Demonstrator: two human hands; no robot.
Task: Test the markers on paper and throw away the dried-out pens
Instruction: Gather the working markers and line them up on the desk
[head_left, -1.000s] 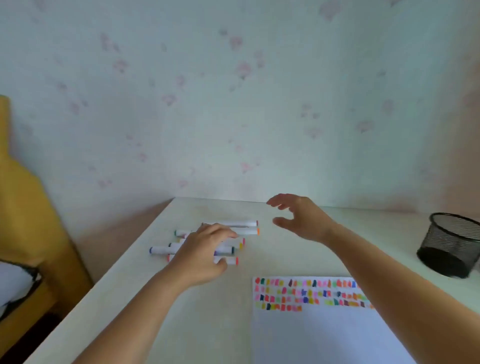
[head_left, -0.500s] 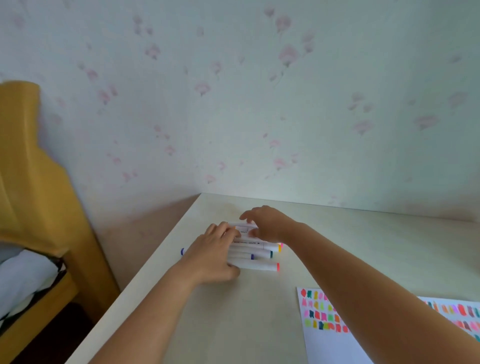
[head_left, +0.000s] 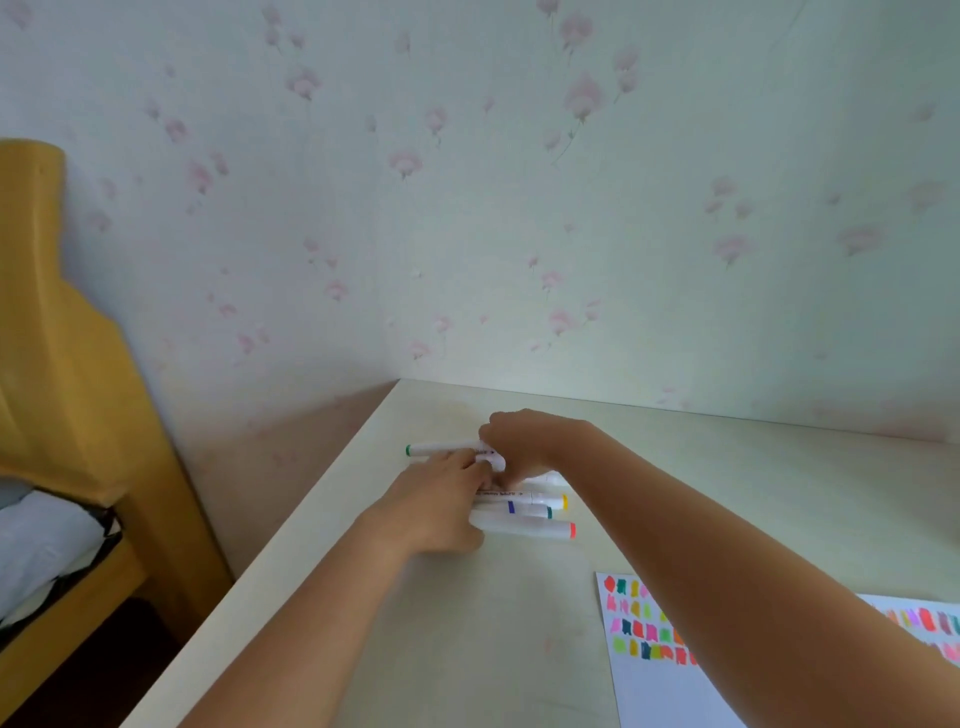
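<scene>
On the pale desk (head_left: 467, 649) by the wall (head_left: 519, 208) the markers (head_left: 530, 525) lie bunched; left hand (head_left: 441, 504) rests flat on them, right hand (head_left: 524, 441) curls over, grip unclear; light, slick barrels, likely best pinched mid-length.

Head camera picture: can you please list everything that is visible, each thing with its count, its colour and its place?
white-barrelled markers with coloured end caps: at least five visible; ends green, yellow, teal, orange-red; bunched on the far left of the table, partly under both hands
white paper sheet with colour swatches: one; near right of the table, partly under the right forearm
cream table: one; against the wall
pale wallpaper with pink flowers: behind the table
yellow wooden bed frame: one; left of the table
white bedding: low left, on the bed
left hand: rests on the markers
right hand: fingers bent down onto the markers; grip hidden
</scene>
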